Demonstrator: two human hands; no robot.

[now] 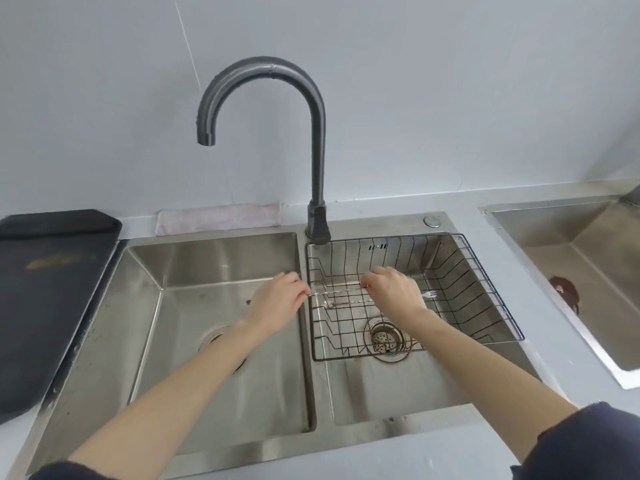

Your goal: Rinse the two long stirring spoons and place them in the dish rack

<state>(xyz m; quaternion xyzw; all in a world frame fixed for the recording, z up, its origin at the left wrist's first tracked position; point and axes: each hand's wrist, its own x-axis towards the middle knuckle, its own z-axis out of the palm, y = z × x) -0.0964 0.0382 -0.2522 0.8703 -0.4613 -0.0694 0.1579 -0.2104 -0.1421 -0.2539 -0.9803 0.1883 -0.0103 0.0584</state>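
Holding one stirring spoon (337, 292) pinched between both hands' fingers (304, 292) over the dish rack (485, 271), at 3 o'clock from the tap spout; it may slip through the wires.

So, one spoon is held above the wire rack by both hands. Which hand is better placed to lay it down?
Right. The right hand is already over the dish rack, pinching the spoon there. The left hand holds the other end at the rack's left edge, above the divider.

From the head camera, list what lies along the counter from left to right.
Black mat → left basin → left hand → right hand → wire dish rack → separate steel sink.
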